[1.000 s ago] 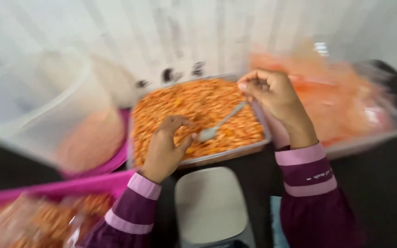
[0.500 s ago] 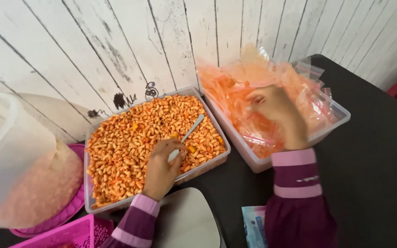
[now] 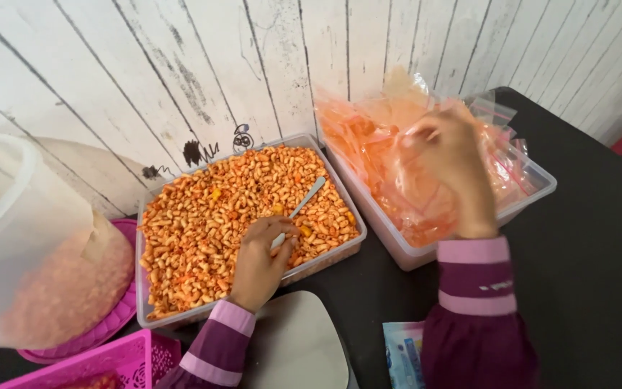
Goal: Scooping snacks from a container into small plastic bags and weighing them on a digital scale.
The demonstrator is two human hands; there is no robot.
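Left hand on the spoon, right hand in the bags.

At frame centre the left hand (image 3: pixel 259 263) is clenched on a spoon (image 3: pixel 302 206) lying in the tray of orange macaroni snack (image 3: pixel 181 238), its long axis slanting toward the upper right. The right hand (image 3: pixel 451 169), upper right, pinches a clear plastic bag (image 3: pixel 404 180) in the bag container (image 3: pixel 534 193), just beside the tray.
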